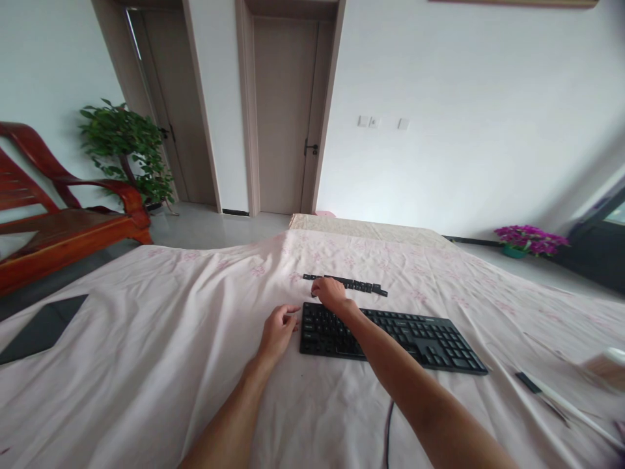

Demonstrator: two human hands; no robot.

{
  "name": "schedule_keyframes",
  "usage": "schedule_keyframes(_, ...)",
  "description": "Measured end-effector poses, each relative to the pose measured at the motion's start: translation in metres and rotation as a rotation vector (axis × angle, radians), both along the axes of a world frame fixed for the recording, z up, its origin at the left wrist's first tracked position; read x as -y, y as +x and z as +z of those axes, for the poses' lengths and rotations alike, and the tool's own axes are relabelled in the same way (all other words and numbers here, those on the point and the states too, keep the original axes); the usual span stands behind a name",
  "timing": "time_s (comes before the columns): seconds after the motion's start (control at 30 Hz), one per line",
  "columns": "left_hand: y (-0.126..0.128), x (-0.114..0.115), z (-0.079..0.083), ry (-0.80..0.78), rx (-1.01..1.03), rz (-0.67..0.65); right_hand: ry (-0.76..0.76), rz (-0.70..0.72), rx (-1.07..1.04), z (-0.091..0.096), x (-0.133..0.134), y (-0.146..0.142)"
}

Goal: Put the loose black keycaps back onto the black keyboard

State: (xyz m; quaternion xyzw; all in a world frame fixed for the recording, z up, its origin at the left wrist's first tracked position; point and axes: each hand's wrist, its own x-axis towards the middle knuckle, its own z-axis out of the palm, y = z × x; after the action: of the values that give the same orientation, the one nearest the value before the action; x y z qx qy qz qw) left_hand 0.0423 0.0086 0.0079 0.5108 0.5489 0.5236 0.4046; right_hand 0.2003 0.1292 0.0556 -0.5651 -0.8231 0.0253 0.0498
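Keyboard (pixel 422 337): It lies flat on the pale flowered cloth (pixel 195 365), in front of the person. A dark cable (pixel 388 433) lies at its near side.
Loose keycaps (pixel 364 285): They make an uneven row just beyond the keyboard, on the same cloth, apart from it.
Right hand (pixel 331 293): It reaches across the keyboard to the left end of this row, with the fingers bent downward. From where I stand, I cannot tell whether the fingertips grip a keycap.
Left hand (pixel 280 326): It rests just beside the keyboard's left edge, fingers loosely bent and parted; I see nothing held in it.
Progress: I judge the work to be partway. Most keys sit in the keyboard, while the row lies off it, so the keyboard is not complete.
Far left: A dark tablet (pixel 41 327) lies well apart.
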Motion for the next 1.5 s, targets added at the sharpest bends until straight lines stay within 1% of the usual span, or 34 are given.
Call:
schedule_keyframes(0.23,-0.001,0.000,0.000,0.006,-0.021,0.006,-0.078,-0.041,-0.019,0.002,0.001,-0.003)
schedule_keyframes(0.4,-0.002,0.001,-0.002,0.001,-0.047,0.004,-0.072,-0.046,-0.025,0.003,0.004,-0.007)
schedule_keyframes(0.5,-0.002,0.001,-0.002,0.004,-0.050,-0.003,-0.047,-0.044,-0.044,0.010,0.013,-0.004)
schedule_keyframes(0.6,-0.001,0.001,-0.001,0.005,-0.033,0.000,0.016,-0.011,-0.125,0.017,0.033,0.006)
schedule_keyframes(0.67,-0.001,0.001,-0.001,0.006,-0.022,0.006,0.083,0.034,-0.264,0.018,0.054,0.015)
schedule_keyframes(0.73,-0.001,0.001,-0.002,0.010,-0.017,0.008,0.116,0.066,-0.363,0.014,0.078,0.024)
schedule_keyframes(0.83,-0.001,0.001,-0.002,0.026,-0.026,-0.005,0.145,0.095,-0.423,0.005,0.112,0.034)
schedule_keyframes(0.93,-0.001,0.003,-0.001,0.042,-0.052,-0.002,0.182,0.111,-0.381,-0.002,0.136,0.040)
schedule_keyframes(1.03,-0.001,0.005,0.002,0.038,-0.076,0.007,0.228,0.121,-0.297,-0.003,0.147,0.043)
schedule_keyframes(1.13,0.000,0.007,0.005,0.032,-0.095,0.010,0.265,0.131,-0.217,-0.005,0.150,0.044)
schedule_keyframes(1.23,0.000,0.007,0.006,0.035,-0.114,0.014,0.267,0.134,-0.158,-0.008,0.150,0.044)
schedule_keyframes(1.5,-0.001,0.005,0.000,0.031,-0.116,0.017,0.271,0.148,-0.081,-0.012,0.151,0.042)
